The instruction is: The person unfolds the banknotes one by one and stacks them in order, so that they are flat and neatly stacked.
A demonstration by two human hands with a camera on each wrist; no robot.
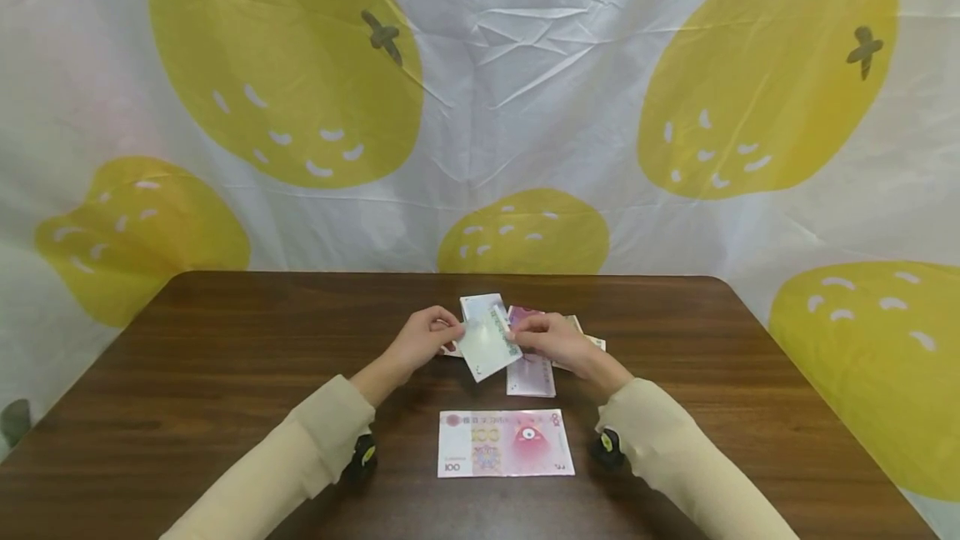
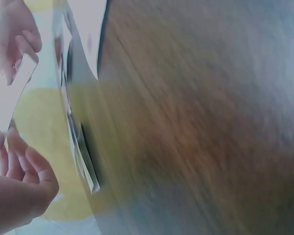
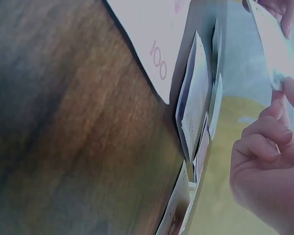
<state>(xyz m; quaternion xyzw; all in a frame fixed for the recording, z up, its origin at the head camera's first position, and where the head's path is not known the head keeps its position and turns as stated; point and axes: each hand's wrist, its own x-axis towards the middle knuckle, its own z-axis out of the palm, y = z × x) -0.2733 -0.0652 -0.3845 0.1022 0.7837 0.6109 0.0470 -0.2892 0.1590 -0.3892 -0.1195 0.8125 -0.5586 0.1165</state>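
Observation:
Between my two hands a pale banknote with greenish print is held up and tilted above the table. My left hand pinches its left edge between thumb and fingers. At the opposite edge my right hand pinches it the same way. Behind and below it lie a purple banknote and other notes, partly covered by the held note and my right hand. Nearer to me, a pink 100 banknote lies flat on the table. In the right wrist view the purplish notes look folded or stacked.
The brown wooden table carries all the notes. A few pale notes stick out past my right hand. Behind the table hangs a white cloth printed with yellow fruit.

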